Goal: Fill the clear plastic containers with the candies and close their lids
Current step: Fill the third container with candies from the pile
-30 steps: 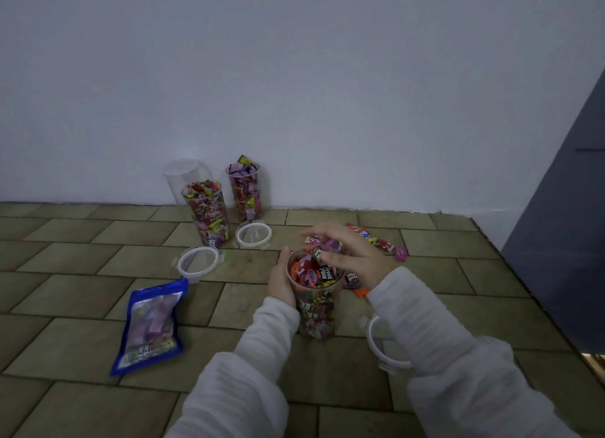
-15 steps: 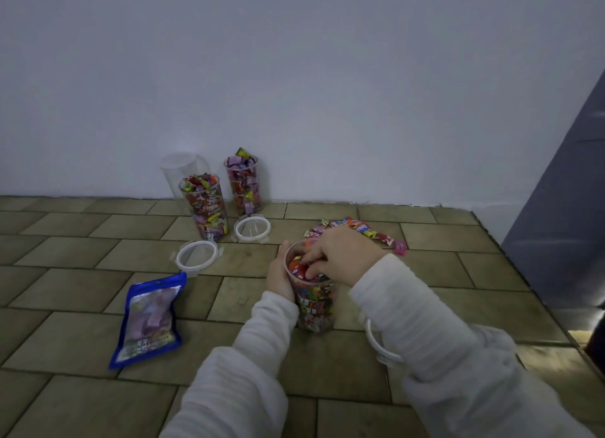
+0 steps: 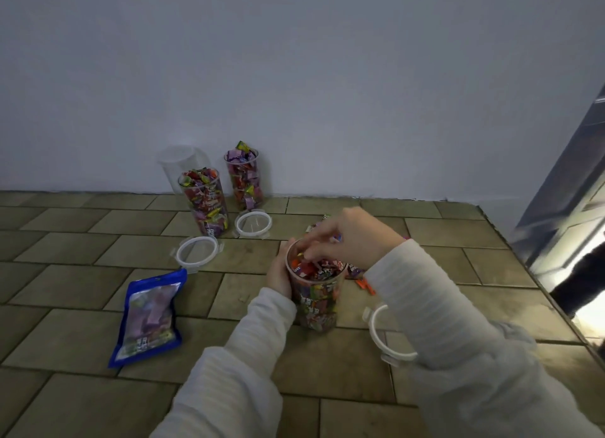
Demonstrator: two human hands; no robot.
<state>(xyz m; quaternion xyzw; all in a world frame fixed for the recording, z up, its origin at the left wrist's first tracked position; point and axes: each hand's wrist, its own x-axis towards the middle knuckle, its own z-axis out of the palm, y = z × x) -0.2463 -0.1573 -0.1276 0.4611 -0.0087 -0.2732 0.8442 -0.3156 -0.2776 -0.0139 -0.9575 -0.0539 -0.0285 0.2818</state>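
Observation:
A clear plastic container [image 3: 317, 302] packed with colourful wrapped candies stands on the tiled floor in front of me. My left hand [image 3: 279, 275] grips its left side near the rim. My right hand [image 3: 352, 238] hovers over its open mouth, fingers curled down into the candies on top. Loose candies [image 3: 366, 284] lie on the floor behind and right of it, mostly hidden by my right hand. A white-rimmed lid [image 3: 381, 334] lies to the right, partly under my sleeve.
Two filled open containers [image 3: 205, 202] [image 3: 245, 179] and an empty one [image 3: 183, 166] stand by the wall. Two lids [image 3: 197, 252] [image 3: 253, 224] lie in front of them. A blue candy bag [image 3: 149, 316] lies at the left. A dark panel [image 3: 563, 182] rises at the right.
My right hand came from the loose candies to the container's mouth and now dips its fingers into the top. My left hand kept its hold on the container.

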